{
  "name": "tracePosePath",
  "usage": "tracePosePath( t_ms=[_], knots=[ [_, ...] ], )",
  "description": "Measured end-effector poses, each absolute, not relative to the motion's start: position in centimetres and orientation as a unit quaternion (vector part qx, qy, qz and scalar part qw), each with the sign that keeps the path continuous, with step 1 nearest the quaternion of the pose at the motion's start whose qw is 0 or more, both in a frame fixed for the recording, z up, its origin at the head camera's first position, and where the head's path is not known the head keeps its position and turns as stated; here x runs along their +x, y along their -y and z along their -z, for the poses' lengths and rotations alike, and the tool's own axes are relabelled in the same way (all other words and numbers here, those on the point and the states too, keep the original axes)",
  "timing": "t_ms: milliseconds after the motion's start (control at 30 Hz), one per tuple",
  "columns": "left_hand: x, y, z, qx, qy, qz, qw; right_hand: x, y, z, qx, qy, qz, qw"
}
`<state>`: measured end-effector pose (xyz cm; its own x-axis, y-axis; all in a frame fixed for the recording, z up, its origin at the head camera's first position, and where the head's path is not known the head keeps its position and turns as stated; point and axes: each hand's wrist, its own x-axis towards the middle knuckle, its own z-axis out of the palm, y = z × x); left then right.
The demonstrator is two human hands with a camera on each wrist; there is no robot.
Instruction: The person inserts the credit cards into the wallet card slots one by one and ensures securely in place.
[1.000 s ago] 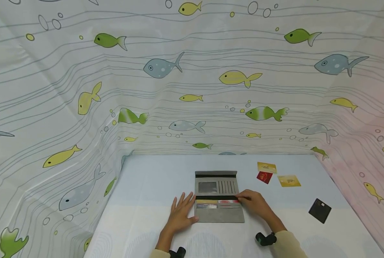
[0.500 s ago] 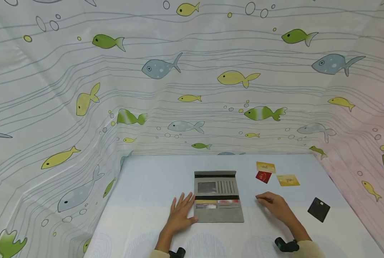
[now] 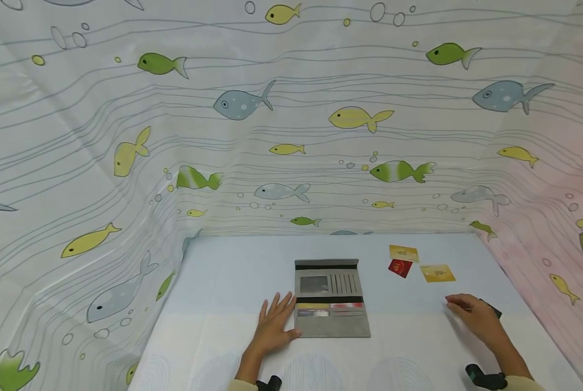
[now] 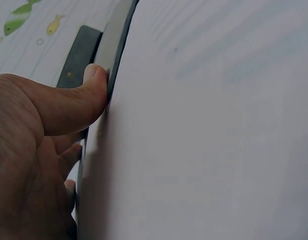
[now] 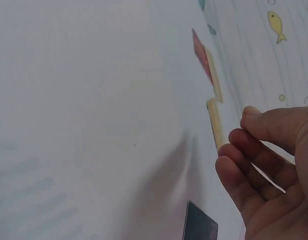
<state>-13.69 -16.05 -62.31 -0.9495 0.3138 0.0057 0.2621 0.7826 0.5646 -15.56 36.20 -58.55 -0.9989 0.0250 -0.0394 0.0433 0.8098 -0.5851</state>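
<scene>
An unfolded grey wallet (image 3: 332, 327) lies mid-table, with cards in its lower slots and a clear window in its upper half. Along its left edge rests my left hand (image 3: 271, 328), fingers spread; the left wrist view shows the thumb (image 4: 96, 82) against the wallet's edge. Over to the right, my right hand (image 3: 479, 320) hovers above the table with nothing in its loosely bent fingers. Behind it, a black flat square (image 3: 493, 308) is mostly hidden in the head view; its corner (image 5: 199, 225) shows below the hand in the right wrist view.
Back right of the wallet lie a yellow card (image 3: 403, 253) partly over a red card (image 3: 400, 268), and another yellow card (image 3: 438, 273). A fish-printed curtain (image 3: 281, 163) encloses the table (image 3: 232, 271) at the back and sides.
My right hand has left the wallet's right edge and moved right, across the table to the black square, which it now partly covers. The left hand has stayed at the wallet.
</scene>
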Motion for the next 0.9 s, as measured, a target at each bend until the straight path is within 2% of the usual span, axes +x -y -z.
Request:
tracePosePath(
  t_ms=[300, 600, 833, 900],
  knots=[
    [-13.7, 16.1, 62.3, 0.163, -0.939, -0.3, 0.035, -14.7, -40.9, 58.1, 0.07, -0.957, 0.281, 0.037],
    [-13.7, 16.1, 62.3, 0.165, -0.937, -0.308, 0.022, -14.9, -45.4, 59.0, 0.06, -0.978, 0.198, 0.04],
    [-13.8, 16.1, 62.4, 0.167, -0.939, -0.299, 0.026, -15.1, -46.1, 60.1, 0.069, -0.972, 0.187, 0.128],
    [-13.8, 16.1, 62.5, 0.166, -0.94, -0.296, 0.029, -15.0, -46.1, 60.4, 0.067, -0.972, 0.181, 0.137]
  ],
)
